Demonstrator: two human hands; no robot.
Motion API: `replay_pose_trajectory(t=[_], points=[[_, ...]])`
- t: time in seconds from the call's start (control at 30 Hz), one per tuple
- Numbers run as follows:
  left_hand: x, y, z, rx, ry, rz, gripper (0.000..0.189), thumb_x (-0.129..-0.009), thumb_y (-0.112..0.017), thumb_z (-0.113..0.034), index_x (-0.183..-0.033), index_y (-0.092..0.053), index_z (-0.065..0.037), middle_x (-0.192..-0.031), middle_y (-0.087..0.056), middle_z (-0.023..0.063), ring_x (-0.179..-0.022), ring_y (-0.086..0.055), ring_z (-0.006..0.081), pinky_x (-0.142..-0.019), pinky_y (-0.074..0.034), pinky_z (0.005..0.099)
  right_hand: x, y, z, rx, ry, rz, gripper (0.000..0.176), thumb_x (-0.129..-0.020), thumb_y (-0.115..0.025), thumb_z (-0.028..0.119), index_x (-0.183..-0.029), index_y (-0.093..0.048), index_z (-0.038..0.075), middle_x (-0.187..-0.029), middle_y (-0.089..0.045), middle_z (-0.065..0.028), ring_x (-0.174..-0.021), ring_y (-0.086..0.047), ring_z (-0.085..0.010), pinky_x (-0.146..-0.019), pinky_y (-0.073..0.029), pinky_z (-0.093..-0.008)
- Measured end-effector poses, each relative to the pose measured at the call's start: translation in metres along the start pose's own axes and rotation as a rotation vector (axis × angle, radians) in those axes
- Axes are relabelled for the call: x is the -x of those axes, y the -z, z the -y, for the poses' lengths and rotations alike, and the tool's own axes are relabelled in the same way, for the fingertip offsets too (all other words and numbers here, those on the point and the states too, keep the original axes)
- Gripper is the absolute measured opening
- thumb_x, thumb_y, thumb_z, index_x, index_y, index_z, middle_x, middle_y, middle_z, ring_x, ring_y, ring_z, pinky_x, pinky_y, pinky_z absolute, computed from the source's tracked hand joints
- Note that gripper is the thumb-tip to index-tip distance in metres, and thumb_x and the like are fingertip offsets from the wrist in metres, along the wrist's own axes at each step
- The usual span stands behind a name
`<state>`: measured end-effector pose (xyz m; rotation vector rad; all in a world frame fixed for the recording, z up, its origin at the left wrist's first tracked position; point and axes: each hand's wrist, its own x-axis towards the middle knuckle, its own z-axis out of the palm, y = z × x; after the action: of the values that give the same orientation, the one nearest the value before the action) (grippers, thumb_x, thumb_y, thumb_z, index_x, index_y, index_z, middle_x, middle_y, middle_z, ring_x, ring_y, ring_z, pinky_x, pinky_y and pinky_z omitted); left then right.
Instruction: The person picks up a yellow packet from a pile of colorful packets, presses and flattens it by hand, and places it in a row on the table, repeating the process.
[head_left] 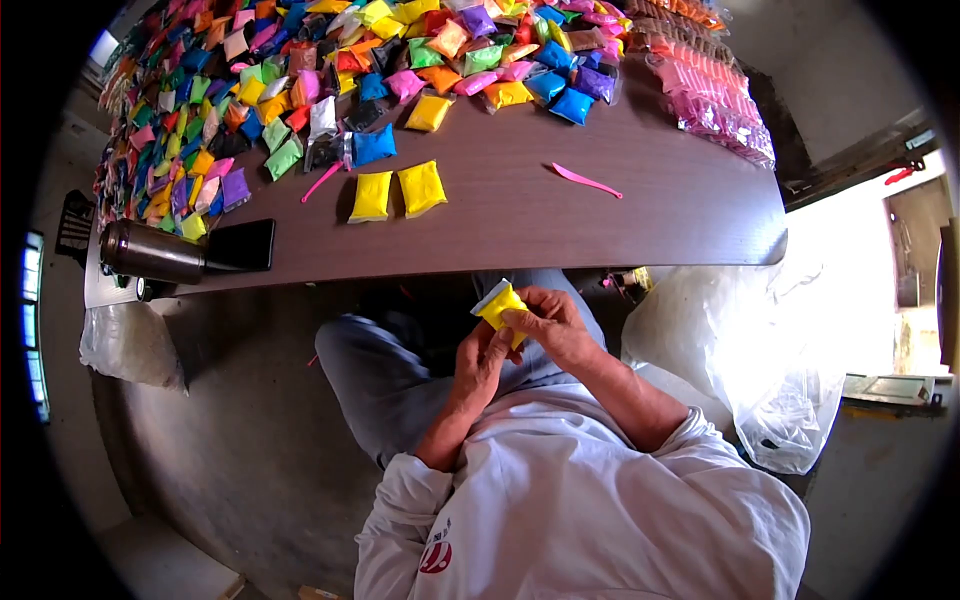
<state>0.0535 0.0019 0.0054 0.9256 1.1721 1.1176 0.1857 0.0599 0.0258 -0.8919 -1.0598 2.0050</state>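
Over my lap, just off the table's front edge, I hold a small yellow clay packet (497, 305) in clear plastic. My left hand (482, 362) grips its lower side, while my right hand (556, 328) has thumb and fingers closed on its right side. The packet is tilted, with its pale sealed edge toward the upper left. Two more yellow packets (371, 196) lie side by side on the brown table (480, 235). A pink plastic tool (321, 183) rests left of them, and another pink tool (587, 181) lies to the right.
Piles of coloured packets (440, 45) cover the table's back and left. Stacked pink packets (715, 100) line the back right. A dark metal flask (153, 250) lies beside a black phone (241, 246) at front left. Plastic bags (710, 340) stand at the right below the table.
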Motion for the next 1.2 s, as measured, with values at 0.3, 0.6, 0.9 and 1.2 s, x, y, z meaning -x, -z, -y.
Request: replay_pose_trajectory(t=[0.3,0.6,0.9,1.2], points=[[0.003,0.004,0.012,-0.021,0.012,0.073,0.035,-0.085,-0.053,-0.036,-0.085,-0.057,-0.002,-0.073,-0.059,0.0036,-0.064,-0.056,0.0086,-0.062,-0.045,0.0212,0.002,0.013,0.001,-0.005,-0.066,0.048,0.022,-0.082,-0.057,0.013,-0.094,-0.055,-0.005,-0.076,-0.060,-0.0094,-0.063,-0.059,-0.0158,-0.055,-0.050,-0.0259],[0.001,0.007,0.009,0.117,0.049,-0.008,0.036,-0.084,-0.053,-0.037,-0.090,-0.055,-0.002,-0.074,-0.060,0.0039,-0.063,-0.056,0.0084,-0.063,-0.045,0.0208,0.000,0.010,0.020,0.066,-0.104,0.161,0.030,-0.077,-0.064,0.011,-0.102,-0.053,-0.001,-0.092,-0.060,-0.0090,-0.079,-0.058,-0.0149,-0.071,-0.047,-0.0255],[0.004,0.010,0.011,0.040,0.050,-0.003,0.040,-0.087,-0.047,-0.041,-0.092,-0.054,-0.002,-0.076,-0.059,0.0060,-0.067,-0.058,0.0119,-0.068,-0.047,0.0235,0.005,0.011,-0.013,-0.053,-0.035,0.070,0.032,-0.083,-0.058,0.019,-0.107,-0.050,-0.001,-0.091,-0.059,-0.0076,-0.076,-0.057,-0.0126,-0.069,-0.047,-0.0244],[0.007,0.008,0.009,0.063,0.086,-0.090,0.038,-0.085,-0.051,-0.039,-0.087,-0.055,-0.002,-0.072,-0.059,0.0045,-0.064,-0.056,0.0094,-0.064,-0.046,0.0209,0.011,-0.006,-0.029,0.074,0.053,-0.136,0.029,-0.082,-0.060,0.020,-0.098,-0.049,-0.001,-0.083,-0.058,-0.0083,-0.070,-0.056,-0.0142,-0.061,-0.047,-0.0257]])
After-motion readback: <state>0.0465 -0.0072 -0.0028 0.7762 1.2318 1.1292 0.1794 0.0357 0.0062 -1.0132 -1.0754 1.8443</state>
